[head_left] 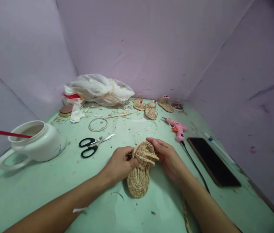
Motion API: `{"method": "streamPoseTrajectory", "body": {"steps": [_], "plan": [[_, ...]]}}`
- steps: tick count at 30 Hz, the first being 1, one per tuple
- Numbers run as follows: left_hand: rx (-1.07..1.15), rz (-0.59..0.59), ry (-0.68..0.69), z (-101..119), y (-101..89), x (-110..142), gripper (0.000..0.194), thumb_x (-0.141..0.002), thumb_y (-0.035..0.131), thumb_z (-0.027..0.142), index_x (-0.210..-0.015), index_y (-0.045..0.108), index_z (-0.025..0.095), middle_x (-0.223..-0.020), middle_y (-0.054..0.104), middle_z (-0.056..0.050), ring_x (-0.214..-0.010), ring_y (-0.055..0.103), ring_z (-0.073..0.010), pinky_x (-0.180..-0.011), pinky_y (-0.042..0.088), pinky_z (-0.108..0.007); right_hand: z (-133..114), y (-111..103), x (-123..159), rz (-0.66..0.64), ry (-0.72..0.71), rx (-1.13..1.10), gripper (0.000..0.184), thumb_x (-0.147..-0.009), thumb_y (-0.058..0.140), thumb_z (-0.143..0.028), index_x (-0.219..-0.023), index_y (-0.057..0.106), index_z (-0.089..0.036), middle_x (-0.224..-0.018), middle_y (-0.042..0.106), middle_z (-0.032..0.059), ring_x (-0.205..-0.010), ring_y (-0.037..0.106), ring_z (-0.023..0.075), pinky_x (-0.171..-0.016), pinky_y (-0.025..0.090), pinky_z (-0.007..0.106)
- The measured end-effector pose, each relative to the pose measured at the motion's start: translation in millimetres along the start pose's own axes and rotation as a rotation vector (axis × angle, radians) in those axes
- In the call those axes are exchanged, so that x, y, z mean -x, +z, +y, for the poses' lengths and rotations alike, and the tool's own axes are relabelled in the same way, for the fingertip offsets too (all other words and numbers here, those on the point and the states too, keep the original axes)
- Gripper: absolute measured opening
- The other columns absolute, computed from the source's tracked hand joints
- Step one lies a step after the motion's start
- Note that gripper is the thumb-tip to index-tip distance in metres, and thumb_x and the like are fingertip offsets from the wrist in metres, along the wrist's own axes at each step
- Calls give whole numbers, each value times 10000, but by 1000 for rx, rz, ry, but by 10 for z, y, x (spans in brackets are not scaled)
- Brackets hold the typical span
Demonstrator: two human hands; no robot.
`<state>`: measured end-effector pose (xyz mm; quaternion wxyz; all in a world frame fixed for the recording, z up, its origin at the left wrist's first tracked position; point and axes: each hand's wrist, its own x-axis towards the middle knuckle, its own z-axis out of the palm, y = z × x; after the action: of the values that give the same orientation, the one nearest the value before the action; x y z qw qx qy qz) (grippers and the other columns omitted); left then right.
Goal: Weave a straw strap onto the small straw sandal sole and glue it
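Note:
A small sandal (138,181) of woven straw lies at the middle of the table, sole up to view, with braided straps (143,158) across its toe half. My left hand (119,163) is closed on its left edge, thumb on the straps and fingers partly hidden beneath. My right hand (167,157) curves round the right side of the toe, its fingertips against the edge; the strap ends stick out towards it. Black-handled scissors (93,147) lie to the left of my left hand. A pink glue gun (178,128) rests beyond my right hand.
A white pot (46,145) with a red stick (5,133) stands left. A metal ring (98,124), plastic bag (103,89) and several small straw sandals (151,111) lie at the back. Right are a phone (213,161), a white pen (218,147) and a black cord (196,168).

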<state>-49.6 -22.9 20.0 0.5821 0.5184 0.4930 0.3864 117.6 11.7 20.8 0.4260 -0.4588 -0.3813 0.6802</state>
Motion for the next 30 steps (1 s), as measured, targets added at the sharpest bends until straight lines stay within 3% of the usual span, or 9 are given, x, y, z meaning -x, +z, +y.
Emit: {"method": "streamPoseTrajectory", "body": {"steps": [3, 6, 9, 12, 15, 21, 26, 30], "plan": [[104, -91, 24, 69, 10, 34, 270, -635, 614, 211, -875, 638, 91, -807, 646, -70, -771, 578, -193, -724, 434, -307, -29, -42, 11, -155, 79, 11, 390, -566, 774, -278, -919, 658, -161, -779, 685, 36, -672, 615, 148, -642, 457, 266], [136, -98, -4, 110, 22, 57, 337, -583, 658, 165, -910, 634, 87, -826, 646, -63, -730, 570, -160, -712, 428, -287, -40, -73, 11, -233, 131, 67, 365, -492, 803, -210, -828, 674, -148, -705, 683, 22, -602, 609, 134, -586, 456, 245], [219, -92, -75, 108, 10, 52, 361, -578, 682, 185, -921, 631, 84, -780, 646, -53, -659, 558, -129, -651, 428, -261, -28, -74, 6, -200, 130, 95, 302, -464, 809, -209, -724, 673, -136, -613, 667, 6, -516, 576, 108, -524, 442, 220], [307, -68, -115, 103, -13, 30, 264, -636, 648, 248, -852, 645, 96, -651, 623, -22, -511, 505, -89, -526, 400, -231, -12, -65, 5, -174, 128, 98, 245, -447, 805, -200, -632, 661, -127, -535, 642, -3, -455, 539, 91, -471, 416, 200], [290, 4, -114, 118, -25, 14, 143, -616, 652, 192, -729, 635, 107, -525, 570, 16, -424, 456, -69, -463, 370, -214, 3, -55, 1, -168, 153, 92, 226, -433, 797, -194, -594, 656, -120, -493, 626, 2, -435, 533, 99, -452, 407, 205], [382, 107, -152, 65, -34, -12, 101, -571, 673, 138, -624, 592, 114, -497, 558, 25, -434, 470, -60, -455, 350, -191, 33, 14, 2, -135, 141, 30, 203, -446, 766, -190, -594, 650, -114, -510, 629, 10, -456, 538, 106, -478, 413, 216], [393, 82, -202, -10, -47, -51, 167, -535, 702, 156, -664, 606, 110, -552, 595, 3, -480, 516, -87, -495, 379, -219, 8, 72, 31, -77, 163, 51, 193, -449, 746, -169, -604, 644, -116, -527, 639, 12, -469, 542, 109, -495, 418, 227], [343, 62, -195, -3, -27, -49, 161, -548, 707, 172, -647, 594, 116, -532, 567, 18, -472, 492, -78, -491, 368, -214, 20, 88, 44, -121, 191, 59, 280, -428, 753, -143, -700, 689, -118, -579, 677, 25, -495, 570, 125, -531, 454, 250]]}}
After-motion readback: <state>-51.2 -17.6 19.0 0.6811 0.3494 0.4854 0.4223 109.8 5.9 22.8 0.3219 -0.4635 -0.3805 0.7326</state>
